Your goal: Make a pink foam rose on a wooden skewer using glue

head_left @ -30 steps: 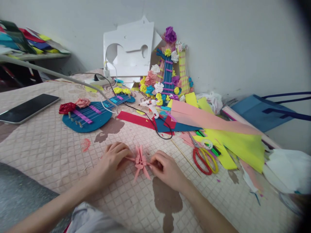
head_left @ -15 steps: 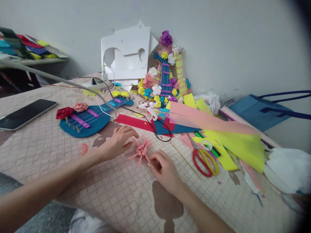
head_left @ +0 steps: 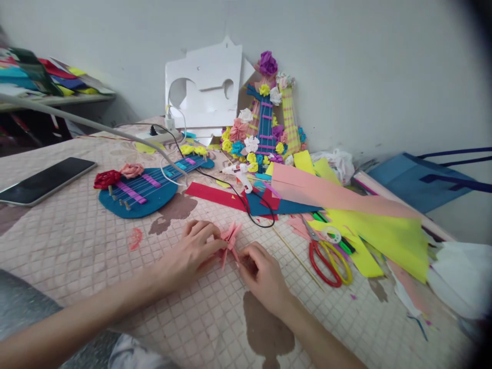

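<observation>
A small pink paper flower with folded strips lies on the checked tablecloth between my hands. My left hand rests on the cloth with its fingers curled against the flower's left side, pinching it. My right hand sits just right of it, fingers closed on the flower's lower strips. Both forearms reach in from the bottom edge.
A blue paper guitar with red and pink roses lies at the left, a phone beyond it. A glue gun with its black cord, red and yellow scissors, a thin stick and coloured sheets crowd the right. Flowered paper guitars lean on the wall.
My left hand came back onto the flower after lifting away. The flower has shifted slightly and is now gripped from both sides. The view moved a little.
</observation>
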A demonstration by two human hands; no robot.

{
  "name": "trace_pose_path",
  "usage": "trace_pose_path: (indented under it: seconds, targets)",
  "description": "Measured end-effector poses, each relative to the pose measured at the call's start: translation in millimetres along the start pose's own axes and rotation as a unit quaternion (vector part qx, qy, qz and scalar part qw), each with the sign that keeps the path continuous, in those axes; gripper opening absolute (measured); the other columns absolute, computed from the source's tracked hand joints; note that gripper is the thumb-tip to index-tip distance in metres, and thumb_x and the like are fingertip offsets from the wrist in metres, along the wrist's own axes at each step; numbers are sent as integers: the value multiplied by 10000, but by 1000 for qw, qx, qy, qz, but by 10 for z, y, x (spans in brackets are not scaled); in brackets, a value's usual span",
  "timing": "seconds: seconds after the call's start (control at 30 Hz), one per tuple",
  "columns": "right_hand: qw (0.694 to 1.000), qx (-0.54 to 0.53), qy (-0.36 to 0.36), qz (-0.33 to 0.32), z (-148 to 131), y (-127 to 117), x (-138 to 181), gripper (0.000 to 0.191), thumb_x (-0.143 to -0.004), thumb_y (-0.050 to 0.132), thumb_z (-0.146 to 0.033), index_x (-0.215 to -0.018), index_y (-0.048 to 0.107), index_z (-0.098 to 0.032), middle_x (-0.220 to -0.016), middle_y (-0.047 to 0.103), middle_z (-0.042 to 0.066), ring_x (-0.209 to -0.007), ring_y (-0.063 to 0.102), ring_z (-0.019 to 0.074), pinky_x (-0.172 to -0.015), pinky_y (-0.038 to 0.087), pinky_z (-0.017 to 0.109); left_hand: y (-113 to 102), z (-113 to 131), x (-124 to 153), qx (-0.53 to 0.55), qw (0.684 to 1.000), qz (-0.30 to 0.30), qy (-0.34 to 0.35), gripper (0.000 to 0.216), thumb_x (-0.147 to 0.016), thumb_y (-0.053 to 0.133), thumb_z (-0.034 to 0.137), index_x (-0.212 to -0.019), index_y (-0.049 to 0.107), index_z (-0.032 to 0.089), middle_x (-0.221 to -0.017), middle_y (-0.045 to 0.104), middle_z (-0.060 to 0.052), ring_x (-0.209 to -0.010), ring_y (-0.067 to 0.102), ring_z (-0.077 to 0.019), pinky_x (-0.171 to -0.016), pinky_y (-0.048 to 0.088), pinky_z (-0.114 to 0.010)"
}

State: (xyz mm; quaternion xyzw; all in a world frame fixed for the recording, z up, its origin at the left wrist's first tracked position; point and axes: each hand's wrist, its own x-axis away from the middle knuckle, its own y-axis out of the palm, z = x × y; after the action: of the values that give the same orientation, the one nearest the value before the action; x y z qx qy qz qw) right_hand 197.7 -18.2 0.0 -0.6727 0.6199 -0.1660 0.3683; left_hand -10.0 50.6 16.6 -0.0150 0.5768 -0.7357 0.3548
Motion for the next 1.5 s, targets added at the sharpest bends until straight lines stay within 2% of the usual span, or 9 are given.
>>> trace_pose_path:
  seconds: [0.17,0.3,0.47,0.63,0.83,1.0,1.1,1.2,1.5]
  targets:
    - [1000,-3,-2,1,14,11,-1,122,-800,534,-105,-866,540,-208,-837,548,10,-748,528,149,-647,408,257,29,-3,16,14,1000,12,-8,179,-874,538,152,-1035,537,229,-1023,578,-35,-1005,489,-205,-893,319,-381]
    - [1000,0,0,2,17,20,5,118,-780,549,-111,-851,538,-205,-816,533,3,-708,511,139,-621,394,251,83,-2,76,-18,996,53,-62,177,-850,564,176,-1017,522,215,-1000,601,-42,-964,507,-222,-880,312,-398]
    - [999,-27,-2,18,-11,1,3,28,-822,550,-181,-844,545,-199,-807,540,5,-700,508,133,-605,387,239,91,-12,104,-31,996,45,-67,127,-905,445,144,-970,535,206,-909,625,-29,-886,541,-199,-889,301,-412]
    - [994,-77,47,58,26,-22,-21,148,-896,464,-252,-788,544,-190,-665,497,-26,-563,457,105,-516,346,221,16,-68,106,-43,995,47,-74,118,-899,488,201,-1006,537,212,-957,636,-35,-908,548,-211,-874,320,-420]
    - [987,-118,74,78,80,-24,-48,94,-848,489,-236,-794,550,-189,-679,562,-18,-594,527,118,-539,402,218,-167,-238,-9,12,995,67,-75,133,-923,459,251,-999,549,191,-927,637,-49,-903,557,-204,-779,411,-344]
    - [995,13,53,86,198,-300,-88,126,-862,474,-244,-788,565,-199,-693,597,-3,-618,551,137,-577,419,243,-325,-311,-376,44,994,73,-69,149,-910,451,212,-890,594,173,-830,652,-26,-733,583,-139,-671,438,-254]
    - [976,165,42,135,390,-532,-111,83,-845,497,-248,-858,568,-206,-813,607,40,-755,571,190,-675,441,303,-344,-265,-515,60,992,80,-75,165,-906,445,210,-880,600,158,-785,657,-21,-664,582,-118,-604,428,-222]
    - [953,263,48,140,603,-657,-111,81,-837,513,-256,-890,540,-202,-863,591,71,-852,564,239,-695,440,344,-291,-219,-509,63,992,83,-73,166,-906,451,213,-872,602,154,-785,662,-23,-674,584,-118,-618,435,-224]
    - [956,271,72,88,807,-608,-78,89,-817,467,-171,-742,483,-214,-746,577,29,-707,566,189,-601,404,285,-117,-371,-307,83,987,80,-110,176,-905,459,227,-837,607,158,-714,642,-7,-601,558,-100,-567,424,-199]
